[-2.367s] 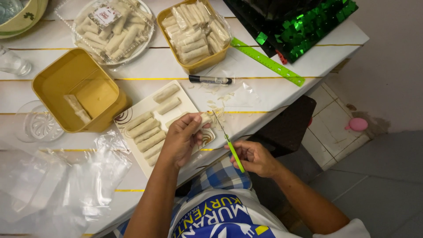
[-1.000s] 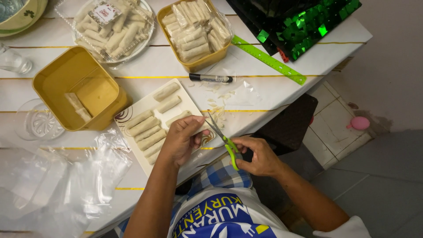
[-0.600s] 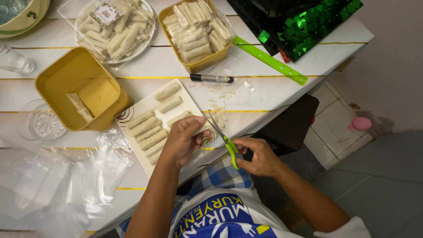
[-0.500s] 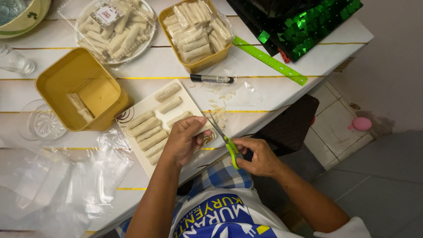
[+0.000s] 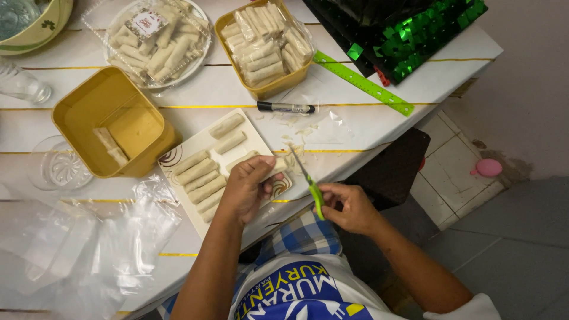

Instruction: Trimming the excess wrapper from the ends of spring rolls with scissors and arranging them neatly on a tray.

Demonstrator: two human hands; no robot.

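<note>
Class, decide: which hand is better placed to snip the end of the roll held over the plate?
Right. The right hand grips the green scissors, blades pointing at the roll the left hand pins.

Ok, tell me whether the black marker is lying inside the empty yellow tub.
No, the black marker lies on the white table, apart from the yellow tub.

Table (image 5: 367,127): white with thin gold lines, lay ahead of the hands.
Floor (image 5: 510,249): grey, right of them.
Stool (image 5: 391,169): dark, beside the right hand.
</note>
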